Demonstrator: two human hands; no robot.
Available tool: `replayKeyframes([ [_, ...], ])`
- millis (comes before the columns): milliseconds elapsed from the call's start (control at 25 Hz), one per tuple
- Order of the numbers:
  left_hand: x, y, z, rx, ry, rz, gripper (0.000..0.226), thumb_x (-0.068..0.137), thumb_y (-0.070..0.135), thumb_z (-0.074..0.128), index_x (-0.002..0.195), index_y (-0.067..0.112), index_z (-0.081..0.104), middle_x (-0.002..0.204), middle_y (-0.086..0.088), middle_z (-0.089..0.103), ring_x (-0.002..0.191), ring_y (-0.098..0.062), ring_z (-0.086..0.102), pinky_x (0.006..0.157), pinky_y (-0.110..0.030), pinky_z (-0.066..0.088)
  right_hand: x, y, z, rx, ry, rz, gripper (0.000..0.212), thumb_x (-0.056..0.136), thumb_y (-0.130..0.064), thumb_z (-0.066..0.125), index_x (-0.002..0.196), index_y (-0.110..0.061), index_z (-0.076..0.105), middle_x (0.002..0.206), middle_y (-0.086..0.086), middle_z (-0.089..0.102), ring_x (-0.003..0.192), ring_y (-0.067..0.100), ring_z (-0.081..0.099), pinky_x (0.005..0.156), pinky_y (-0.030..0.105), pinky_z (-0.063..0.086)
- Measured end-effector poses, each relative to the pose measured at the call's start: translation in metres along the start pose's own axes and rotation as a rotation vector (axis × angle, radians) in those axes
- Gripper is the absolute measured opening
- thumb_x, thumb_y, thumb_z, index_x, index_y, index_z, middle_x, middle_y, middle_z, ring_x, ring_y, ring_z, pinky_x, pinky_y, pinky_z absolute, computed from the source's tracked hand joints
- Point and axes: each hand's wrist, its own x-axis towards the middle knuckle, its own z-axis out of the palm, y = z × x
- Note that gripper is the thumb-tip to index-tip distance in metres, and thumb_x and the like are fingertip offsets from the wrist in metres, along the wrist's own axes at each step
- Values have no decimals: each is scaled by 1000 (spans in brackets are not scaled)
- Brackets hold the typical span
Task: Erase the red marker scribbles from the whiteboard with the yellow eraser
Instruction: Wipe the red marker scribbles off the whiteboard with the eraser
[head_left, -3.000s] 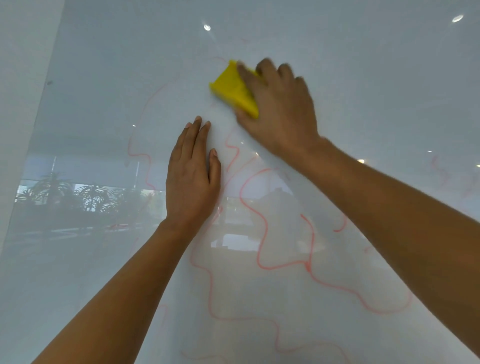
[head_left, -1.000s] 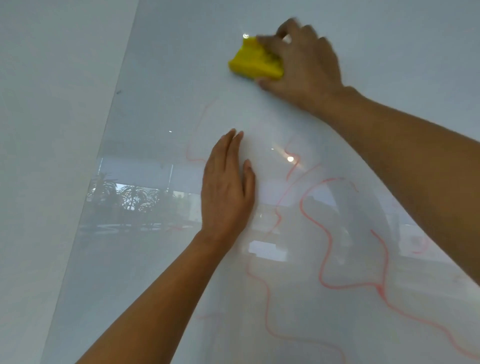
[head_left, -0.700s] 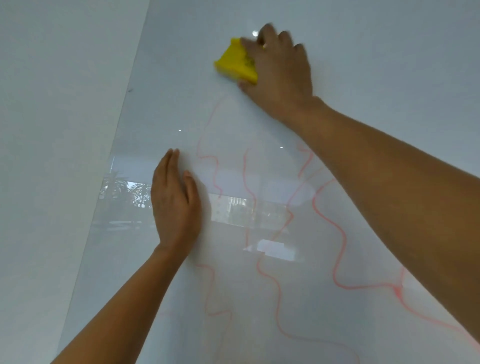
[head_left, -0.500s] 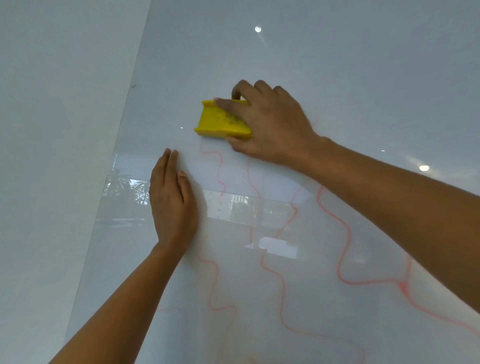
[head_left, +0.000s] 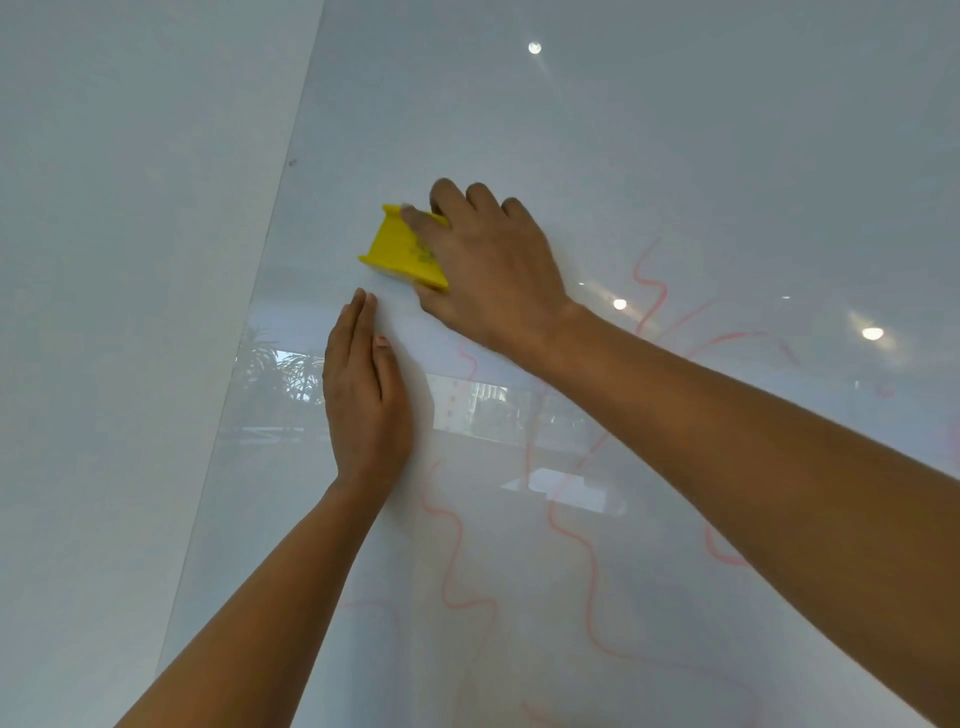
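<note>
The eraser (head_left: 400, 252) was a yellow block with raised ridges on its two short ends and some dark spots on its back. It lay flat against the whiteboard (head_left: 675, 130), near the board's left edge, tilted with its long sides running from 11 to 5 o'clock. The whiteboard was glossy and white. Thin red scribbles (head_left: 576, 545) wound over it at 4 to 6 o'clock from the eraser.

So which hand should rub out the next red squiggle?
The right hand: it already grips the yellow eraser against the whiteboard. The left hand lies flat, empty.
</note>
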Motion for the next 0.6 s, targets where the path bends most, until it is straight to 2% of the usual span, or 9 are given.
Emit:
replayKeyframes([
  [80, 0, 0, -1, -10, -5, -8, 48, 97, 20, 26, 142, 13, 39, 149, 2, 37, 137, -8, 28, 111, -14, 17, -3, 16, -6, -21, -24, 11, 60, 81, -38, 62, 136, -19, 46, 129, 9, 48, 109, 30, 47, 81, 39, 38],
  [160, 0, 1, -1, -21, -8, -10, 48, 97, 19, 26, 143, 13, 39, 149, 3, 37, 137, -7, 28, 113, -18, 18, 10, 37, -10, -57, -5, 143, 59, 82, -37, 59, 137, -20, 44, 131, 10, 46, 112, 31, 46, 82, 40, 38],
  [280, 0, 2, -2, -57, -7, -36, 48, 97, 22, 25, 142, 13, 41, 148, 3, 38, 137, -7, 30, 112, -16, 20, 29, 39, -8, -93, 20, 333, 59, 85, -36, 57, 138, -18, 41, 136, 9, 42, 117, 30, 43, 86, 39, 36],
  [360, 1, 4, -6, -200, -20, -126, 48, 97, 29, 25, 139, 17, 45, 146, 6, 42, 135, -3, 34, 112, -18, 23, 16, 17, -2, -86, 24, 239, 59, 80, -36, 62, 135, -17, 46, 132, 10, 48, 112, 30, 48, 83, 38, 39],
  [440, 4, 9, -12, -450, -26, -255, 44, 100, 31, 27, 135, 20, 50, 139, 11, 49, 128, 5, 40, 110, -16, 28, -21, -7, 2, -46, 90, 62, 62, 70, -38, 71, 126, -15, 56, 118, 10, 58, 96, 30, 55, 73, 37, 42],
  [520, 5, 12, -16, -583, -36, -334, 40, 103, 25, 27, 133, 19, 53, 133, 14, 52, 118, 15, 44, 99, -4, 32, -59, -19, 0, 11, 94, -68, 62, 67, -39, 73, 123, -14, 59, 110, 9, 61, 87, 28, 55, 67, 36, 40],
  [600, 5, 12, -18, -581, -61, -335, 40, 104, 24, 25, 132, 18, 53, 133, 15, 51, 115, 19, 43, 91, 3, 31, -65, -8, -5, 1, 83, -113, 61, 66, -38, 74, 121, -14, 61, 106, 10, 62, 83, 30, 56, 64, 35, 41],
])
